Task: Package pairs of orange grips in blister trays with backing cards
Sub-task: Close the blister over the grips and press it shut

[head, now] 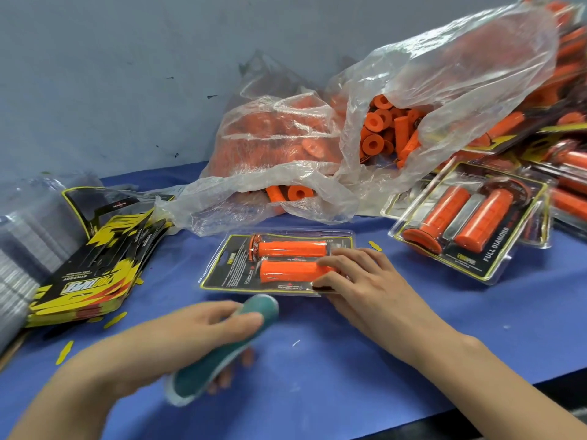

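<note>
Your right hand [359, 277] lies flat, fingers straight, pressing the right end of the blister pack [276, 263] at frame centre. Your left hand [203, 331], lower left, grips a blurred teal pad [222, 347] just below the pack.

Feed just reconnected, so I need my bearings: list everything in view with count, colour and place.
blister pack: one, clear with two orange grips, centre of table
finished packs: several, clear with orange grips, piled at right
bags: two, clear plastic, full of loose orange grips, at the back
cards: one stack, black and yellow, left
trays: one stack, clear, far left
scraps: a few, yellow, scattered on the table
table: one, blue cover
block: one, teal, blurred, in the left hand
left hand: grips the block
right hand: fingers rest on the blister pack's right end
</note>
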